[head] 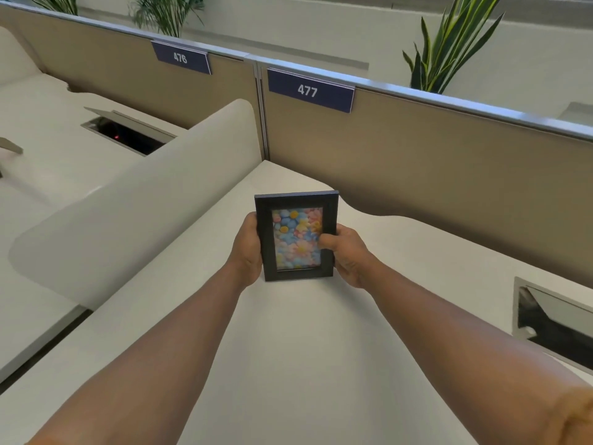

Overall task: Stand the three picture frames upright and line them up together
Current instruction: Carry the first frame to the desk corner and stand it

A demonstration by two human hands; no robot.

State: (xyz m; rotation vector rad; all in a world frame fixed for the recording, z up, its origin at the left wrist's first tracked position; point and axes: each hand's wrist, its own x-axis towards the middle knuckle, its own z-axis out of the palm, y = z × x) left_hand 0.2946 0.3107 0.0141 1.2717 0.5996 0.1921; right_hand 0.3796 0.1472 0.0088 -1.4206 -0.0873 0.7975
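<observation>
Both hands' fingers [248,220] lie hidden, probably behind the picture frame [296,236].

Black picture frame [296,236] at centre, holding blue, pink and yellow flower print. Cream worktop [288,348] below. Tan partition [417,162] behind, navy number plates [310,90] lettered white.

Both arms outstretched, left grip [247,248] and right grip [348,256] clasped.
</observation>
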